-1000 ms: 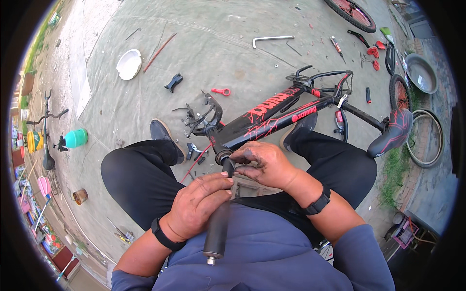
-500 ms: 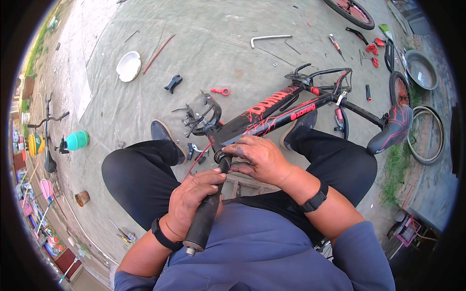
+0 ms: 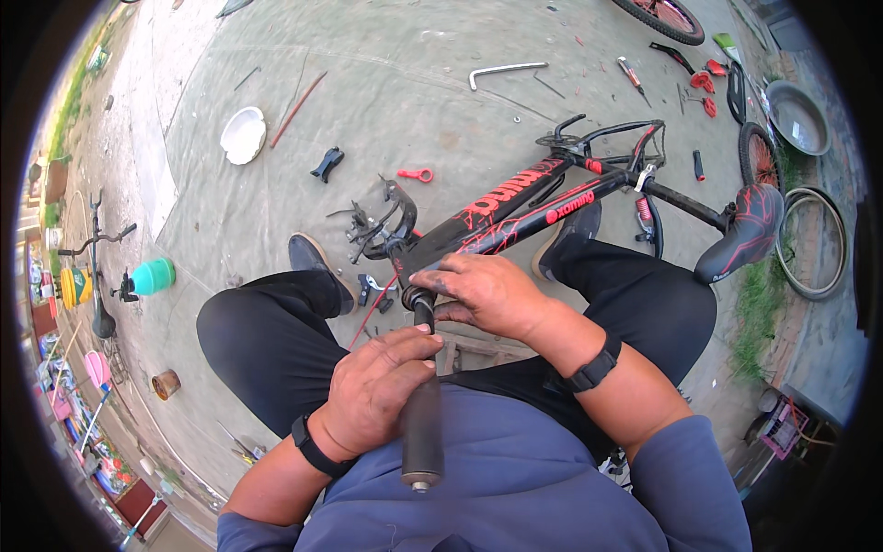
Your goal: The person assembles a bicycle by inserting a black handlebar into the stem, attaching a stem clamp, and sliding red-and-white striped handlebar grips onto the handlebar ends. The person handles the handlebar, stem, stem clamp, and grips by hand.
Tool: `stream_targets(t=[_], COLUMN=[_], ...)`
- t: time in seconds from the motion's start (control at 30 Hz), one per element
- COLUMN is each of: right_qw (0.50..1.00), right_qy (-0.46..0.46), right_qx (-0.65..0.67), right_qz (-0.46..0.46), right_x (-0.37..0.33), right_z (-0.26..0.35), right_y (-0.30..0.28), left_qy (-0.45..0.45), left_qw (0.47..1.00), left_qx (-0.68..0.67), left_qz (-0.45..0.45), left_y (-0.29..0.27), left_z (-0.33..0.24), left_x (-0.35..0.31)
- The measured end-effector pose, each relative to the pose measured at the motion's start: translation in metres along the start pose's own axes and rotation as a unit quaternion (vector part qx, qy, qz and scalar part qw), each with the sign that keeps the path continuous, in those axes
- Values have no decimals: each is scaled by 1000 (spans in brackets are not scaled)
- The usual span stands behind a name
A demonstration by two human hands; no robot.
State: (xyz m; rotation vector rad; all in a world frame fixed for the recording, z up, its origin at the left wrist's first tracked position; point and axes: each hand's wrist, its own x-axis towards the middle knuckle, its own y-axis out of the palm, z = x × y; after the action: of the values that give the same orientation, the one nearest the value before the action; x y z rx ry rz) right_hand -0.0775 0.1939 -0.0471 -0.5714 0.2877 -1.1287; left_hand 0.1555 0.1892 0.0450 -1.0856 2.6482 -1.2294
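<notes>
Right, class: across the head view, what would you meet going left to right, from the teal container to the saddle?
Teal container, white dish, black bracket-like part, black cylinder in the left hand, silver L-shaped bar, slim pointed tool, saddle.

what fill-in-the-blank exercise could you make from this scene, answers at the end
The thick end of the black tube is nearer the person's ____ hand.
The lettering on the black frame is ____ in colour.
The dish on the ground is ____ in colour.

Missing words: left; red; white.
</notes>
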Motion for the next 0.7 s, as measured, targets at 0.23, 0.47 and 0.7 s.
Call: stream_targets(t=[0.23,0.47,0.7], right_qw=[998,999,1000], right_qy=[21,2,24], right_qx=[-52,-50,-5], right_qz=[35,18,10], right_x=[4,3,5], right_z=[10,5,2], right_y=[-5,0,3], left_qy=[4,16,16], left_qw=[1000,999,999], left_qx=[17,39,36], left_qz=[4,7,26], left_y=[0,2,1], left_z=[-2,-4,-4], left_x=[2,4,4])
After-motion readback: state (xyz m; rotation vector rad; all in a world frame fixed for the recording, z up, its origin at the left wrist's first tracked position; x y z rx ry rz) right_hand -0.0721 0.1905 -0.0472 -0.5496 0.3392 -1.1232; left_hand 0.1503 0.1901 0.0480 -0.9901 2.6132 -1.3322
